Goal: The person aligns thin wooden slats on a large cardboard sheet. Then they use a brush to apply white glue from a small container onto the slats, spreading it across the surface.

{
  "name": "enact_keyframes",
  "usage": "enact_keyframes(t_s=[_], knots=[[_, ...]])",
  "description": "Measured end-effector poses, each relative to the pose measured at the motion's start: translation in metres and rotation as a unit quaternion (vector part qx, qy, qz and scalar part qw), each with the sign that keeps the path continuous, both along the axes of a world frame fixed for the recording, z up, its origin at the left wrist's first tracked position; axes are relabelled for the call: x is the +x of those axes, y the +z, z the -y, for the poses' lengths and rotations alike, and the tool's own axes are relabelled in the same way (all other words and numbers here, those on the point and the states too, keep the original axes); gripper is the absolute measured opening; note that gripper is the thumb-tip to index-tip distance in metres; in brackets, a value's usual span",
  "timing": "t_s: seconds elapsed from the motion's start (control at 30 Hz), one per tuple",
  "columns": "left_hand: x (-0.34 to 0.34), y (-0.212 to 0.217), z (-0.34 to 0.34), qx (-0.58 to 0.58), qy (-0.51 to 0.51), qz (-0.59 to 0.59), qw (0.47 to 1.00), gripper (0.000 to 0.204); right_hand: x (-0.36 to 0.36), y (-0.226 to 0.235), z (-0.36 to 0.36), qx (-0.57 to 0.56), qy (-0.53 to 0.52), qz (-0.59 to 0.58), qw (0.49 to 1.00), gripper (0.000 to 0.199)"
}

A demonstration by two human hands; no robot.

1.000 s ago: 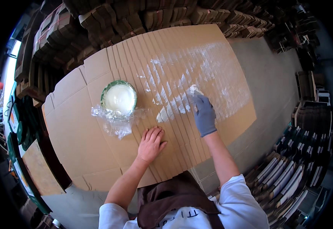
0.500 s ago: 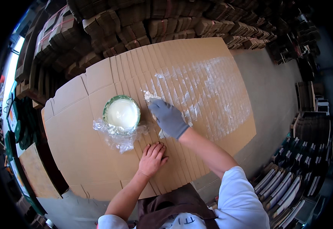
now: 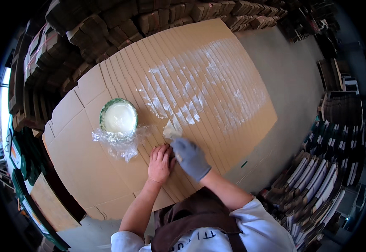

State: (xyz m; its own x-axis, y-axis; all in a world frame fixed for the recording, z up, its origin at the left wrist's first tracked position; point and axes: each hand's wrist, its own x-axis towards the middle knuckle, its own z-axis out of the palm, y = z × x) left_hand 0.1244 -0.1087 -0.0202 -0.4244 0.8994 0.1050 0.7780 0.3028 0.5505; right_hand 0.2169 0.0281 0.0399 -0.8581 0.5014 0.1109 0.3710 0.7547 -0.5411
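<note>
The gloved right hand (image 3: 190,158), fingers pinching a white wad (image 3: 171,130), is swinging back beside the flat, pressed-together left hand (image 3: 160,164), smearing paste onto nearer fanned cardboard sheets (image 3: 199,84) by the bowl (image 3: 118,117)

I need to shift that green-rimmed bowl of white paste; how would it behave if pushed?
The green-rimmed bowl of white paste looks full, so probably heavy. Sitting on crinkled clear plastic film, it may slide, dragging the film.

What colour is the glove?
Grey, on the right hand; head view shows it.
</note>
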Motion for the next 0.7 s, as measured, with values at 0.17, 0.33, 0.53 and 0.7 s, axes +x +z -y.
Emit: enact_keyframes(t_s=[0.17,0.33,0.53,0.7], knots=[[-0.001,-0.004,0.001,0.028,0.005,-0.001,1.000,0.051,0.033,-0.005,-0.111,0.041,-0.142,0.067,0.987,0.028],[0.002,0.001,-0.002,0.017,0.004,-0.008,1.000,0.049,0.066,0.017,-0.016,0.067,-0.050,0.054,0.995,0.030],[0.000,0.000,-0.002,-0.001,0.000,-0.019,1.000,0.048,0.060,-0.004,-0.120,0.027,-0.160,0.052,0.985,0.028],[0.002,-0.001,-0.001,-0.009,0.004,-0.018,1.000,0.048,0.035,-0.020,-0.117,0.045,-0.086,0.018,0.995,0.023]])
